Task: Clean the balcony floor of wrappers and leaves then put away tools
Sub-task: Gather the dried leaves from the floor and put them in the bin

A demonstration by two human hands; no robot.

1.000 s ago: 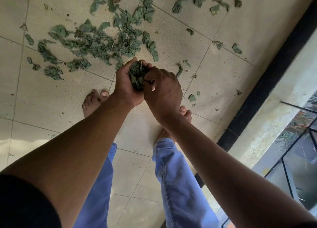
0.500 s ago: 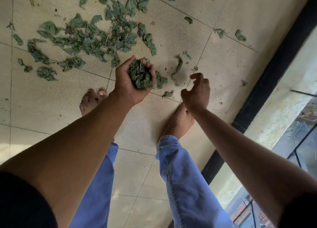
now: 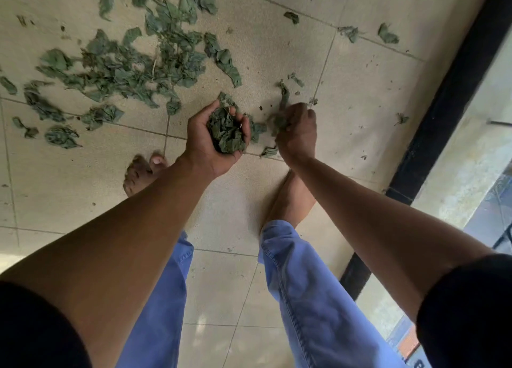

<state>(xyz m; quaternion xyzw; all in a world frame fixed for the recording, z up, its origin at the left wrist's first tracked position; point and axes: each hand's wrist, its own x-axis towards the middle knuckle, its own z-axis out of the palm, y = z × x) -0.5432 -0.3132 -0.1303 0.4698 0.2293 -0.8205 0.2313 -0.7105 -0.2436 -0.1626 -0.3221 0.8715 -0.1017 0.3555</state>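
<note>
Green, crumpled leaves (image 3: 225, 133) filled the cupped left hand (image 3: 213, 140), whose fingers curled up round the wad, palm up, above the tiled balcony floor (image 3: 360, 96). Just beside it, the right hand (image 3: 297, 135) pinched a smaller tuft of leaves (image 3: 278, 122), blurred, its fingers closed on it; the two hands stood close but not touching. A few loose scraps (image 3: 268, 151) lay on the floor between and under the hands. Further out, the main scatter of leaves (image 3: 133, 68) spread toward the far left of the floor, its long run going left to right, so the left hand was nearer to it; that hand looked already full. Isolated leaves (image 3: 388, 35) lay toward the dark strip (image 3: 443, 104) along the floor's right edge. Bare feet (image 3: 144, 171) and blue trousers (image 3: 318, 298) stood below.
</note>
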